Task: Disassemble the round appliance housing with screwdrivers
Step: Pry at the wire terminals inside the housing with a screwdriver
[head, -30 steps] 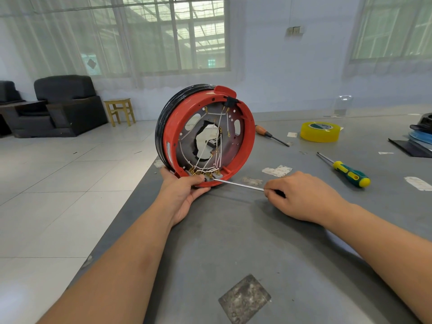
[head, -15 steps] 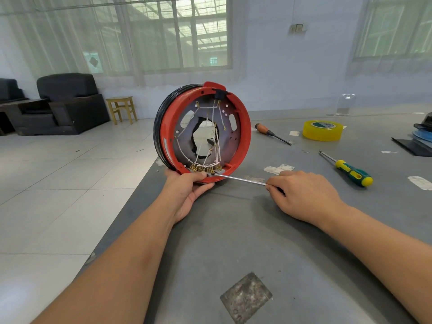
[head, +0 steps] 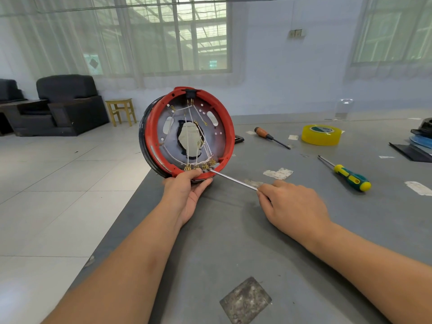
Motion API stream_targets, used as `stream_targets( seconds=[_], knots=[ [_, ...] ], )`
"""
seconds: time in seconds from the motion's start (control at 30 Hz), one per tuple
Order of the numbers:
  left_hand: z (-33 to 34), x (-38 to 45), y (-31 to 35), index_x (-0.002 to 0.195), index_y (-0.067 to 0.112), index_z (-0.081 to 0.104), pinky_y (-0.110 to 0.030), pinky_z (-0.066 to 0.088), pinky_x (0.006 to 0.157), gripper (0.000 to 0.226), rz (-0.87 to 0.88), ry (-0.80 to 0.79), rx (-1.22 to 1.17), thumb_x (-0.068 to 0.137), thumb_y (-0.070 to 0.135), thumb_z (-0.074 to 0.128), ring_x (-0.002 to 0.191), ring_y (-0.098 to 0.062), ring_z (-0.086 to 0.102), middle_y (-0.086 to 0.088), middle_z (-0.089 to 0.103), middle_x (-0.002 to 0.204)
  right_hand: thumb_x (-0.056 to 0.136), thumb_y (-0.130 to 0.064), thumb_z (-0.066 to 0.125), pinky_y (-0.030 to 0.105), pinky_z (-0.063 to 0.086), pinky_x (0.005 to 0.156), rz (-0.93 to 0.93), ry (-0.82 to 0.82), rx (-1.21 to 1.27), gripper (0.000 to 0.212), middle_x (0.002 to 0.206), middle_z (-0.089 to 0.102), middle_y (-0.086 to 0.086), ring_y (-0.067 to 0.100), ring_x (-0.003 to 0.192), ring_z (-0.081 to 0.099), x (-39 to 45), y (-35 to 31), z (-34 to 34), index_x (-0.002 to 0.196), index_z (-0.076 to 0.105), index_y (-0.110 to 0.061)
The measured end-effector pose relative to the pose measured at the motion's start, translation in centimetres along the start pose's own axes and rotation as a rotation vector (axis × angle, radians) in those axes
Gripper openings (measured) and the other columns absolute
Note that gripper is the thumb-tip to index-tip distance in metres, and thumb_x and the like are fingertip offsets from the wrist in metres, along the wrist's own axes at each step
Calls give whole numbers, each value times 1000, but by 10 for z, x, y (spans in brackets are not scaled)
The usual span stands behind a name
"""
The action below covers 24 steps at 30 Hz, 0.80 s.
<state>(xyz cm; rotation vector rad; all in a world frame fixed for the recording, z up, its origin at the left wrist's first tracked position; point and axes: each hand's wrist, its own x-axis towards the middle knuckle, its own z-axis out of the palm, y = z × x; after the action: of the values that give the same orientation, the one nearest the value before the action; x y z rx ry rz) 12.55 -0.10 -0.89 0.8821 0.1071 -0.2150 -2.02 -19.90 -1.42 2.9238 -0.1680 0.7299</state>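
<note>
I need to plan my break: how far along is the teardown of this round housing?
Done: the housing is open, its wiring and metal plate bare. In hand: the left hand grips its lower rim on edge while the right hand holds a screwdriver, tip at the brass terminals. Left: the wires remain attached and the red ring still sits on the black shell.

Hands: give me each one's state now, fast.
Left hand: grips the bottom rim of the housing, thumb over the edge.
Right hand: holds a screwdriver, tip at the housing's lower rim.
</note>
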Motion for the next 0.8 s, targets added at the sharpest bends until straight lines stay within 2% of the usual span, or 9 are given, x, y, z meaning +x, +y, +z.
stream_targets(
  seconds=[0.13, 0.33, 0.5, 0.7, 0.8],
  knots=[
    [2, -1, 0, 144, -9, 42, -48, 67, 73, 57, 5, 28, -12, 93, -13, 65, 107, -42, 75, -32, 70, 123, 107, -50, 24, 33, 38, 53, 11, 9, -26, 39, 90, 60, -4, 32, 74, 66, 0, -9, -1, 98, 56, -28],
    [4, -2, -1, 144, -10, 42, -46, 67, 71, 58, 11, 47, -22, 92, -10, 68, 107, -42, 75, -31, 69, 125, 109, -46, 25, 34, 33, 52, 11, -10, -68, 35, 88, 53, -3, 34, 71, 63, -4, -15, -4, 102, 53, -26],
    [4, -3, 0, 144, -8, 42, -44, 68, 71, 60, 20, 56, -40, 91, -10, 70, 107, -43, 75, -30, 70, 124, 110, -41, 27, 36, 33, 54, -4, -37, -51, 27, 90, 52, -1, 36, 72, 61, -4, -20, -4, 103, 47, -25],
    [1, -3, 0, 143, -9, 43, -41, 67, 66, 60, 21, 45, -28, 91, -9, 71, 103, -42, 76, -29, 71, 122, 110, -45, 26, 35, 34, 53, -11, -27, -55, 31, 85, 48, -3, 35, 71, 61, -3, -16, -4, 103, 50, -26],
    [-3, -2, 2, 143, -9, 45, -47, 67, 73, 57, 23, 14, -9, 91, -11, 69, 100, -40, 78, -29, 72, 121, 109, -46, 24, 34, 38, 53, -3, -12, -73, 34, 86, 55, -3, 33, 71, 62, -2, -10, -5, 105, 52, -28]
  ],
)
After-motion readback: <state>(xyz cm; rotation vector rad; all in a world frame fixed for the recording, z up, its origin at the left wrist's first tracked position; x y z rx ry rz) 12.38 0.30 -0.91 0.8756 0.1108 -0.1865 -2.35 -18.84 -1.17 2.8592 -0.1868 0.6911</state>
